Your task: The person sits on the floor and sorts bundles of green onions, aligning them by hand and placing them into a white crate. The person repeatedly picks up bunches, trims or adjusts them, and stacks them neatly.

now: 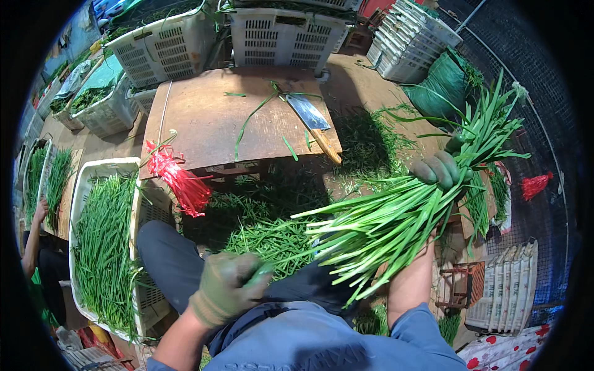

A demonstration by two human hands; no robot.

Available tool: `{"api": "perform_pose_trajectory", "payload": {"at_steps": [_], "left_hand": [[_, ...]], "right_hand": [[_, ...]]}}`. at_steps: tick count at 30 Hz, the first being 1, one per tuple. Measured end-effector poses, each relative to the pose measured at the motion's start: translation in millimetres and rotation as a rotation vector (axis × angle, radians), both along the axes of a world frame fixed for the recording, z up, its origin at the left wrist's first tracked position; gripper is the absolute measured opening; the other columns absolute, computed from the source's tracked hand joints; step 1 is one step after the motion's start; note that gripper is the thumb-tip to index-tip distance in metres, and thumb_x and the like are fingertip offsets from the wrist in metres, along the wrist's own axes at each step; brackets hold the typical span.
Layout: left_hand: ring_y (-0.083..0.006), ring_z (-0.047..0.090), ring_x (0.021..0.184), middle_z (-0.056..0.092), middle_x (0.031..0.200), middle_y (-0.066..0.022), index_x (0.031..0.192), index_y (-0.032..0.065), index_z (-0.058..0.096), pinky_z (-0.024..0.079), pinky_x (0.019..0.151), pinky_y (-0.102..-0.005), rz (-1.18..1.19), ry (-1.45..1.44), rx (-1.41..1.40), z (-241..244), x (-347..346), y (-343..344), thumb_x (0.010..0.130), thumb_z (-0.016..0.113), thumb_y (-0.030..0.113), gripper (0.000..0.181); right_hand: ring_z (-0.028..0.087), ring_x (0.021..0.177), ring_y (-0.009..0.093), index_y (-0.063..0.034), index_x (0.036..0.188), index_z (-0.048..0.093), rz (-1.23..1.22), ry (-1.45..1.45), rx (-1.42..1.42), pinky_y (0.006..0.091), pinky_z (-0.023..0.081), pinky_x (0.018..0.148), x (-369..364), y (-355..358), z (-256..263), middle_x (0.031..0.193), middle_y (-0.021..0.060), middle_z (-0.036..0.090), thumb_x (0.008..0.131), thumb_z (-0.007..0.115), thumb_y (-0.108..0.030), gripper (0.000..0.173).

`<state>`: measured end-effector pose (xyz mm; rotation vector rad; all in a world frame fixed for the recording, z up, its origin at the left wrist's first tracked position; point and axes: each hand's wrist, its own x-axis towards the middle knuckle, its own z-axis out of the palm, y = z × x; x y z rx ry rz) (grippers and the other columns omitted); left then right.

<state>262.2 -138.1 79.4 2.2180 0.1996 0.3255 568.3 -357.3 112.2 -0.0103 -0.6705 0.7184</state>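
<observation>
My right hand, in a dark-coated work glove, grips a large bunch of garlic chives. The pale stem ends spread towards my lap, and the leaf tips rise past the hand at upper right. My left hand, in a green knit glove with a coated palm, is blurred above my lap with its fingers curled. A thin green strand reaches from near its fingertips towards the bunch; whether the fingers pinch it is unclear. Loose green leaves lie heaped between my legs. Ahead, a cleaver with a wooden handle rests on a wooden board.
Red plastic ties hang at the board's near left corner. A white crate of chives stands at my left. More crates stand behind the board. A green sack sits at upper right. Another person's hand shows at far left.
</observation>
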Motion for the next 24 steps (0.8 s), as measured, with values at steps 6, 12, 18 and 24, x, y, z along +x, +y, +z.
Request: {"api": "perform_pose_trajectory", "payload": {"at_steps": [6,12,18,24], "left_hand": [[-0.0385,0.065,0.087,0.067,0.093,-0.0187,0.108,0.0088,0.063,0.051,0.079,-0.0458,-0.317,0.811,0.32,-49,-51,66,0.085,0.064,0.041,0.04],[-0.0345,0.06,0.101,0.06,0.111,-0.021,0.131,0.001,0.045,0.048,0.085,-0.0415,-0.099,-0.184,-0.059,-17,39,7,0.086,0.069,0.032,0.06],[-0.0087,0.047,0.056,0.054,0.063,-0.0038,0.094,0.0019,0.065,0.042,0.052,-0.0282,-0.082,0.132,-0.294,-42,27,17,0.094,0.057,0.023,0.023],[-0.0086,0.051,0.067,0.064,0.082,-0.0039,0.128,0.0032,0.057,0.043,0.058,-0.024,-0.294,0.245,0.024,-67,11,48,0.091,0.06,0.017,0.04]], "right_hand": [[0.05,0.067,0.011,-0.0172,0.075,0.05,0.015,-0.078,0.004,0.0274,0.04,0.074,19,-20,5,0.069,-0.0037,0.053,0.093,0.058,-0.026,0.022],[0.051,0.067,0.01,-0.0159,0.08,0.052,-0.013,-0.033,-0.005,0.028,0.039,0.073,6,-2,4,0.069,-0.0049,0.053,0.094,0.056,-0.026,0.018],[0.053,0.067,0.009,-0.0146,0.085,0.054,-0.076,-0.002,0.018,0.0285,0.039,0.072,1,-16,12,0.069,-0.0061,0.052,0.095,0.053,-0.025,0.015],[0.054,0.067,0.009,-0.0133,0.09,0.056,-0.095,0.043,0.073,0.029,0.039,0.072,-7,-22,11,0.07,-0.0073,0.052,0.097,0.051,-0.025,0.014]]}}
